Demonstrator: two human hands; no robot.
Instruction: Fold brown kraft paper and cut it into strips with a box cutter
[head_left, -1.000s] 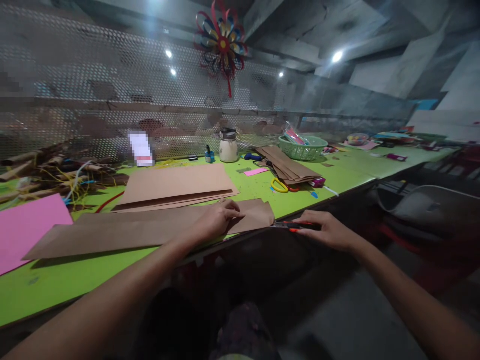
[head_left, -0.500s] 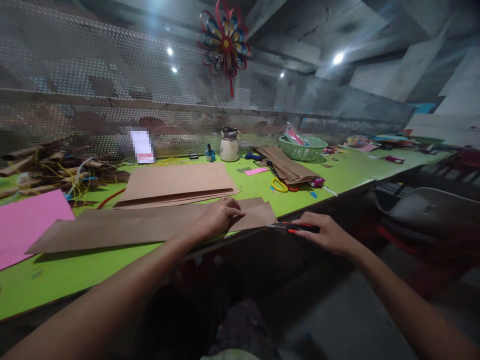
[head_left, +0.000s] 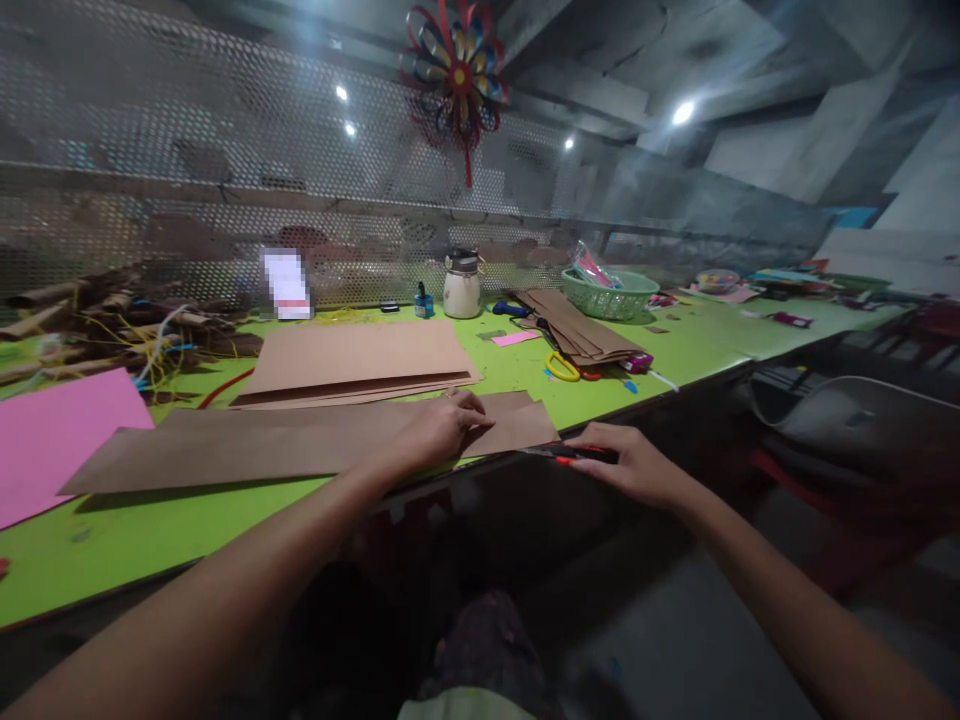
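Observation:
A long folded strip of brown paper (head_left: 247,447) lies along the front edge of the table. My left hand (head_left: 448,425) rests on it near its right end, with the fingers curled and pressed down on the paper. In my right hand (head_left: 630,462) is a pair of scissors (head_left: 568,453) with black and orange handles, held just off the table edge. Their blades point left, beneath the paper's right-hand corner. Just behind the strip sits a stack of larger brown paper sheets (head_left: 360,355).
Pink paper (head_left: 67,435) and a heap of brown sticks with yellow string (head_left: 120,320) are on the left. Behind stand a phone (head_left: 287,285), a blue bottle (head_left: 423,302) and a cream jar (head_left: 462,290). Yellow-handled scissors (head_left: 562,367), brown paper pieces (head_left: 589,330) and a green basket (head_left: 611,297) lie rightward.
My right hand has moved a little left with the scissors, so the blades reach further under the paper's edge. My left hand stays on the paper. The view has shifted slightly.

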